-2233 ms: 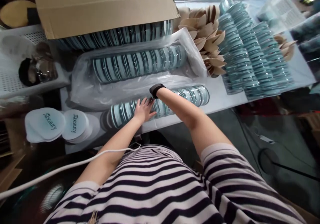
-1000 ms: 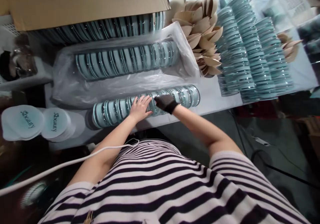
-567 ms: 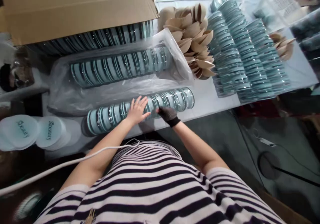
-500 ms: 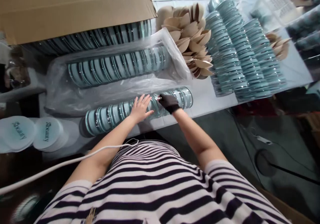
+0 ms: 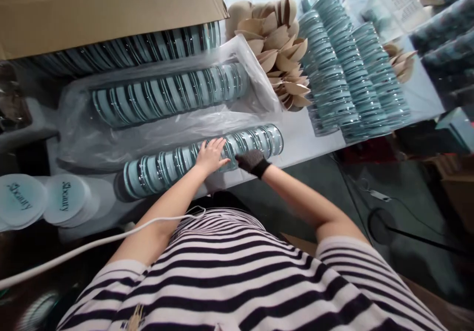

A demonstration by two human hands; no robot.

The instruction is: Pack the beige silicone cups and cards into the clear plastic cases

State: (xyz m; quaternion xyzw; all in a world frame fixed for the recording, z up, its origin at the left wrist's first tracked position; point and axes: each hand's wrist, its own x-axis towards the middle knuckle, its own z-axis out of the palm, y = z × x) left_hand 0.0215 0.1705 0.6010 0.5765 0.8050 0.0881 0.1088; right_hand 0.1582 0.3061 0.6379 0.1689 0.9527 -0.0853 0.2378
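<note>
A long row of round, clear-and-teal containers (image 5: 168, 169) lies on its side along the table's front edge. On top of its middle rests my left hand (image 5: 211, 157), bare, with the fingers spread over the containers. My right hand (image 5: 253, 163) wears a black dotted glove and is at the near side of the same row, just right of my left hand. Its fingers are curled together; whether anything is in them is hidden. Behind, a similar row of containers (image 5: 170, 94) lies on a clear plastic bag (image 5: 237, 50).
A cardboard box (image 5: 111, 13) stands over another row at the back left. Beige pointed scoop-like pieces (image 5: 277, 40) are heaped at centre back, beside stacked teal containers (image 5: 329, 69). Printed round discs (image 5: 66, 200) sit at left. A white cable (image 5: 92, 239) crosses my left arm.
My right hand has moved from the top of the row down to its near side. My left hand stays on the row. The view has shifted slightly.
</note>
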